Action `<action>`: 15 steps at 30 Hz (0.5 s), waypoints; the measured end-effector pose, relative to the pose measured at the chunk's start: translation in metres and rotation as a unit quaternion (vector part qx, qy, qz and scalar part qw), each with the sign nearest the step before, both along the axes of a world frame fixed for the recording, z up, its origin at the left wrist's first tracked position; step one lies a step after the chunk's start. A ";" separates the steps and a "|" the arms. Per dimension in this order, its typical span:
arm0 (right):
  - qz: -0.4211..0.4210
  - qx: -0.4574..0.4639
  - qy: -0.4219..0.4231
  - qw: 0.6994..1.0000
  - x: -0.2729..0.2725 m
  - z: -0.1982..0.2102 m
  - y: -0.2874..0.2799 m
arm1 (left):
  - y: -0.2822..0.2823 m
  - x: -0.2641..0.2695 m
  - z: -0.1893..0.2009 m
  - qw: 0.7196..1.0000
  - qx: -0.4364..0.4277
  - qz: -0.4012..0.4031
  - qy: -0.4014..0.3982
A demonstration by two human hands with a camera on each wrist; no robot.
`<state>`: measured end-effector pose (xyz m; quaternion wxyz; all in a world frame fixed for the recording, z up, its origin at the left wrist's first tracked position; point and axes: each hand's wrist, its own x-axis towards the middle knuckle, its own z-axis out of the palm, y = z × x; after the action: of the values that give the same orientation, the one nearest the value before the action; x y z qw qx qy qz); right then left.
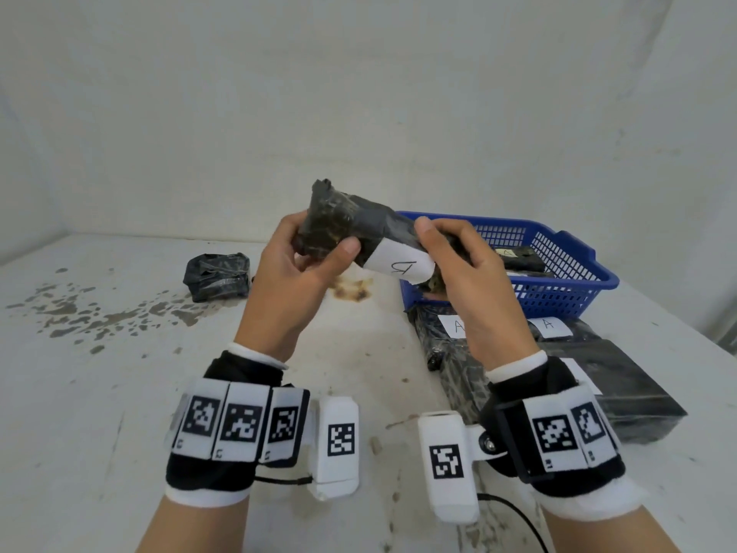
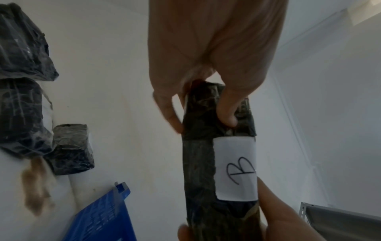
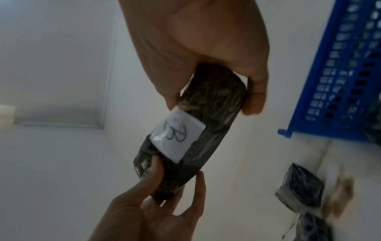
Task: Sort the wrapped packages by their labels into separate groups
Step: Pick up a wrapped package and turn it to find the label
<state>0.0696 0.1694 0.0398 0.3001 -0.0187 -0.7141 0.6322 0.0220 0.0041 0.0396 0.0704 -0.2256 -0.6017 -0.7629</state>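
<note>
Both hands hold one black wrapped package [image 1: 351, 229] in the air above the table. Its white label [image 1: 402, 265] reads B. My left hand [image 1: 319, 241] grips the far end, thumb on the near face and fingers behind. My right hand [image 1: 438, 253] grips the end by the label, thumb on top. In the left wrist view the package [image 2: 198, 163] runs down the frame with its label [image 2: 235, 169] facing the camera. The right wrist view shows the same label [image 3: 177, 138] between the two hands.
A blue basket [image 1: 566, 253] stands at the right rear, holding a black package [image 1: 518, 257]. Black packages labelled A [image 1: 446, 345] [image 1: 598, 361] lie in front of it. One black package [image 1: 217, 275] lies alone at the left. Dark stains [image 1: 99, 313] mark the white table.
</note>
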 end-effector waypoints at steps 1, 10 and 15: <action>-0.009 0.044 -0.012 0.999 0.001 0.000 0.001 | -0.001 0.002 0.002 1.000 0.005 -0.004 0.006; 0.099 0.058 0.059 0.992 0.010 0.007 -0.010 | 0.003 0.003 -0.002 0.976 -0.116 0.038 0.180; 0.120 0.067 0.023 0.990 0.011 0.008 -0.010 | 0.008 0.009 -0.003 0.986 -0.087 -0.023 0.140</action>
<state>0.0805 0.1598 0.0475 0.2387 0.1016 -0.7447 0.6149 0.0313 0.0122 0.0361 0.1166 -0.3491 -0.6449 -0.6698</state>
